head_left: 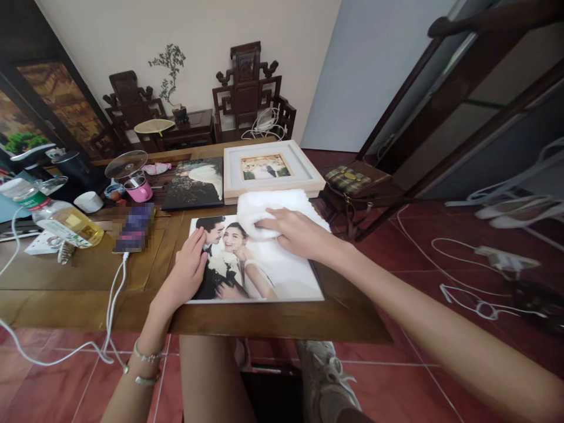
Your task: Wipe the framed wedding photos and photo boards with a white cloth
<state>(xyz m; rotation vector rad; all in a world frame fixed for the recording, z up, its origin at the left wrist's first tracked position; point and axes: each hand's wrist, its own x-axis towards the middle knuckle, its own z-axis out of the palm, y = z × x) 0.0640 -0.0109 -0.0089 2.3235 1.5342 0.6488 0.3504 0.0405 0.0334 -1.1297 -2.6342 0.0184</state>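
Observation:
A wedding photo panel [259, 276] lies flat near the front edge of the wooden table, showing a couple with a white bouquet. My left hand [190, 264] rests on its left edge with the fingers stretched out. Over the panel's upper right part, my right hand [288, 232] grips a white cloth [282, 205], which covers that corner. The cloth looks fluffy and partly bunched under the fingers. Just behind the cloth stands a pale framed photo [273, 170], and left of it a dark photo album or panel [194, 182] lies flat.
On the left of the table [132, 276] are a bottle of yellow liquid [66, 220], a phone on a white cable [134, 229], a white cup [88, 202] and a pink mug [138, 188]. A plaid bag [352, 179] sits on a chair at the right. Cables lie on the red floor.

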